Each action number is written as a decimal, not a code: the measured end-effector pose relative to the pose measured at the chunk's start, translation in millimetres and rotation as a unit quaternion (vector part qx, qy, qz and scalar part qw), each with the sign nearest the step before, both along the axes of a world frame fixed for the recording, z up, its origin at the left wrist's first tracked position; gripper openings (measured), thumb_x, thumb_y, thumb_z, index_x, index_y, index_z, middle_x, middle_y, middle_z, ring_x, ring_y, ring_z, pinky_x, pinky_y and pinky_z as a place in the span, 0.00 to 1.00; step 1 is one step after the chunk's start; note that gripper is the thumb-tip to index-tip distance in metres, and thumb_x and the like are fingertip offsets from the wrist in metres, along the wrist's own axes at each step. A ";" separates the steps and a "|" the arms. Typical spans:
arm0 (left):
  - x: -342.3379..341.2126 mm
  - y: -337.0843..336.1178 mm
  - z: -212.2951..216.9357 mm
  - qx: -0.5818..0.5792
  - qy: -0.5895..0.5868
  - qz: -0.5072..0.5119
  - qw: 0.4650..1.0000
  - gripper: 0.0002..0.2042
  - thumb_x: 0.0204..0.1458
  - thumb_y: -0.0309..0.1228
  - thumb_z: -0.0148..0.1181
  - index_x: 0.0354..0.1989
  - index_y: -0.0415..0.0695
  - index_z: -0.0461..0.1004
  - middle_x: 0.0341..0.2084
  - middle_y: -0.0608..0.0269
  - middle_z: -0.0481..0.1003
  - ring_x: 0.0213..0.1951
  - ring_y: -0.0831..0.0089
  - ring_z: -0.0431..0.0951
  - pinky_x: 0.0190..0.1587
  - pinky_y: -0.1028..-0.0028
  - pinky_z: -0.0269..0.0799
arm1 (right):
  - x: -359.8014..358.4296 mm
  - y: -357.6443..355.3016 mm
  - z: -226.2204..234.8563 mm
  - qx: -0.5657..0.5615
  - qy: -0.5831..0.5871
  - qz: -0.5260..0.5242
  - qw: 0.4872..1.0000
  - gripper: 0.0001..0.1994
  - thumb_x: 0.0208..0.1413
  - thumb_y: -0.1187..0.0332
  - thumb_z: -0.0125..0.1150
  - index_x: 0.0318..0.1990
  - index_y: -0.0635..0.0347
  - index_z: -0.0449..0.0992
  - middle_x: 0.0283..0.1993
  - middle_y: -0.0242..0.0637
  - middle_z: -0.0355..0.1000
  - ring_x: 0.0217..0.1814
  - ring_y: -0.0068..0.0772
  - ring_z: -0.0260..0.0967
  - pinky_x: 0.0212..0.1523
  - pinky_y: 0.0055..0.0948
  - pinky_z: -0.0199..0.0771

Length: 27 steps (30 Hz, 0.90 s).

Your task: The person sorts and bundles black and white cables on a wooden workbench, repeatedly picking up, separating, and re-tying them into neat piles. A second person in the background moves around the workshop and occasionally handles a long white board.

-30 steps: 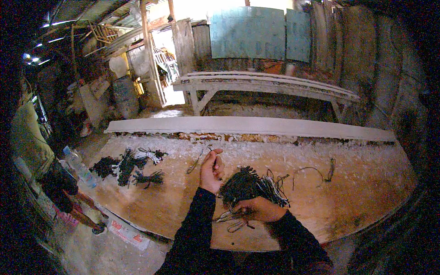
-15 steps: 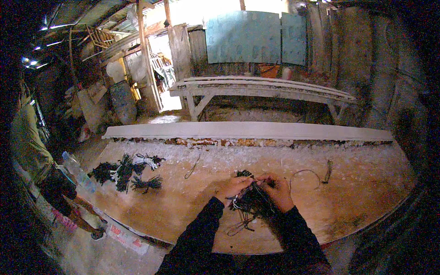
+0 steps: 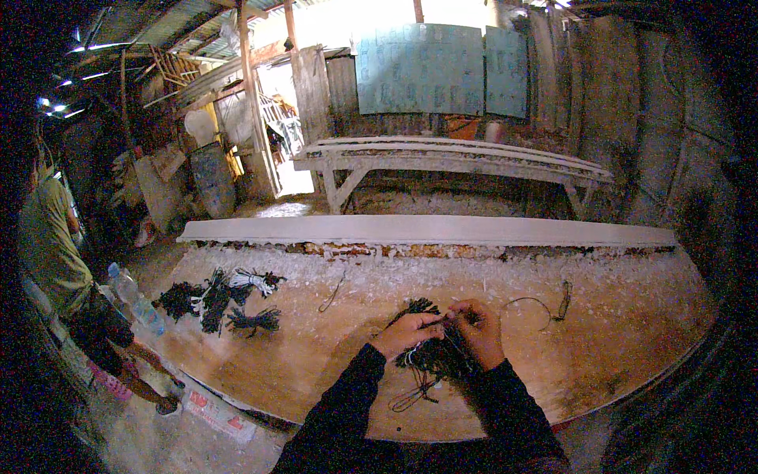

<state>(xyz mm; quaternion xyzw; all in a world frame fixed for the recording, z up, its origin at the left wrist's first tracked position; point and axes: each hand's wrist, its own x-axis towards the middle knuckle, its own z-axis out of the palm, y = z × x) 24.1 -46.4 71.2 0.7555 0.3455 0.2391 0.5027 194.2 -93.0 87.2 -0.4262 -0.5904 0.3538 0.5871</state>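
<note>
A bundle of black cords (image 3: 433,360) lies on the wooden table in front of me, with a little white strand showing in it. My left hand (image 3: 405,335) is closed on the bundle, thumb and fingers pressed together near its top. Beside it my right hand (image 3: 480,329) pinches a thin dark strand, its fingertips close to the left thumb. Black ends stick out beyond the left hand. A loose looped cord (image 3: 414,397) trails from the bundle toward me. What lies inside the left palm is hidden.
Several black cord bundles (image 3: 213,303) and a white-tied one (image 3: 251,280) lie left, near a clear bottle (image 3: 138,304). A cord loop (image 3: 333,292) and a small dark bunch (image 3: 564,302) flank my hands. A white board (image 3: 426,231) edges the table's far side. A person (image 3: 57,245) stands left.
My right hand has shifted slightly right, drawing a strand away from the bundle. My left hand keeps its hold. The person at the left now stands more upright.
</note>
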 end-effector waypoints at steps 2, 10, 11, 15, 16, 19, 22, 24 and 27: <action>-1.6 2.4 -3.3 -0.014 -0.019 -0.015 1.000 0.18 0.53 0.41 0.50 0.47 0.44 0.69 0.32 0.69 0.74 0.32 0.79 0.71 0.34 0.80 0.66 | -0.1 -1.8 1.1 0.017 -0.011 -0.009 1.000 0.10 0.48 0.77 0.56 0.39 0.61 0.71 0.32 0.32 0.70 0.36 0.24 0.68 0.38 0.22 0.68; 1.1 7.1 -7.6 -0.135 -0.304 0.082 0.940 0.12 0.56 0.36 0.46 0.38 0.40 0.69 0.24 0.66 0.71 0.26 0.80 0.69 0.27 0.82 0.65 | -15.0 -1.4 -1.4 0.019 -0.033 0.055 0.998 0.22 0.47 0.75 0.60 0.50 0.59 0.62 0.35 0.30 0.67 0.40 0.22 0.65 0.45 0.22 0.65; 0.5 5.8 -5.6 -0.130 -0.318 0.092 0.935 0.12 0.56 0.36 0.46 0.38 0.40 0.68 0.25 0.65 0.72 0.27 0.79 0.69 0.28 0.81 0.66 | -17.4 -4.5 -0.7 0.001 -0.005 0.079 0.997 0.22 0.47 0.75 0.60 0.50 0.59 0.62 0.35 0.30 0.67 0.40 0.22 0.65 0.45 0.23 0.64; 5.9 -0.4 -4.0 -0.214 -0.431 0.084 0.873 0.12 0.57 0.36 0.45 0.38 0.39 0.69 0.27 0.64 0.72 0.29 0.77 0.71 0.30 0.79 0.67 | -27.5 -14.3 5.4 -0.006 0.005 0.114 0.994 0.19 0.48 0.74 0.59 0.48 0.60 0.63 0.36 0.30 0.67 0.43 0.23 0.64 0.48 0.25 0.63; 8.8 -0.1 -5.2 -0.227 -0.437 0.085 0.866 0.12 0.57 0.36 0.45 0.37 0.39 0.69 0.29 0.63 0.73 0.30 0.76 0.71 0.32 0.79 0.67 | -29.1 -14.7 6.9 -0.032 -0.018 0.092 0.995 0.18 0.48 0.74 0.59 0.47 0.60 0.63 0.36 0.30 0.67 0.43 0.24 0.64 0.48 0.26 0.63; 19.5 -1.4 -14.5 -0.161 -0.413 0.092 0.892 0.13 0.56 0.37 0.45 0.38 0.40 0.69 0.34 0.62 0.73 0.33 0.74 0.72 0.38 0.77 0.67 | -29.2 -15.7 6.7 -0.009 0.110 0.144 0.983 0.16 0.47 0.74 0.60 0.43 0.60 0.63 0.38 0.30 0.67 0.44 0.25 0.63 0.49 0.27 0.62; 29.5 -2.7 -23.2 -0.097 -0.386 0.092 0.913 0.14 0.56 0.39 0.46 0.41 0.41 0.68 0.40 0.60 0.72 0.38 0.73 0.72 0.44 0.75 0.65 | -26.2 -9.0 0.2 -0.059 0.036 0.048 0.996 0.15 0.46 0.73 0.61 0.41 0.60 0.65 0.40 0.31 0.68 0.46 0.25 0.63 0.49 0.27 0.62; 30.8 -4.1 -24.5 -0.090 -0.387 0.093 0.913 0.16 0.56 0.40 0.46 0.44 0.41 0.68 0.41 0.61 0.72 0.40 0.73 0.71 0.46 0.75 0.64 | -22.6 -6.9 -7.6 -0.006 0.029 0.057 0.998 0.16 0.46 0.73 0.62 0.43 0.60 0.66 0.40 0.31 0.68 0.45 0.25 0.64 0.48 0.27 0.63; 31.1 -8.7 -21.6 -0.106 -0.376 0.102 0.915 0.19 0.55 0.42 0.46 0.48 0.41 0.66 0.42 0.63 0.72 0.42 0.75 0.70 0.47 0.76 0.63 | -19.7 -3.3 -19.8 -0.042 0.064 0.103 0.992 0.17 0.46 0.72 0.62 0.45 0.60 0.67 0.40 0.32 0.69 0.44 0.24 0.64 0.46 0.25 0.63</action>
